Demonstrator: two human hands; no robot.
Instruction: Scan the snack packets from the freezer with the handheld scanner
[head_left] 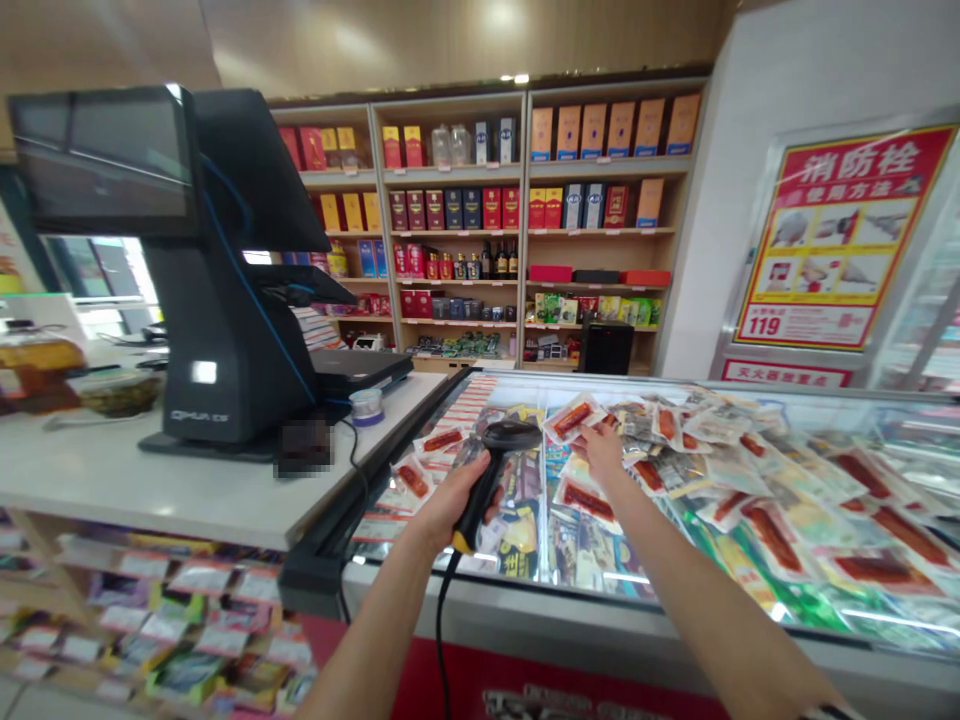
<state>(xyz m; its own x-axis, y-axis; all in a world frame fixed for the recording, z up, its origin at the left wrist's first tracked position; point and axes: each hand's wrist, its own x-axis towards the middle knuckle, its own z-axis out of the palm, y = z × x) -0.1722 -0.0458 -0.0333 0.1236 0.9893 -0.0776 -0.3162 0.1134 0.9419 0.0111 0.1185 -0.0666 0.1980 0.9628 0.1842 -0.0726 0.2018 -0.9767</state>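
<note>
My left hand (466,500) is wrapped round the handle of a black barcode scanner (480,495), its head pointing away from me and its cable hanging down in front. Just right of the scanner, my right hand (600,450) is closed on the edge of a clear sealed packet (574,418) with a reddish-brown sausage-like food inside. That packet is tilted above the glass top of a chest freezer (544,575). Below my right hand lies another such packet (585,498). Two more sealed packets (412,478) lie left of the scanner.
A large heap of sealed packets (780,535) covers the right of the freezer top. On the left counter (247,500) stand a checkout terminal (225,330) and a small round tub (366,406). Shelves of boxed goods (454,210) line the back wall.
</note>
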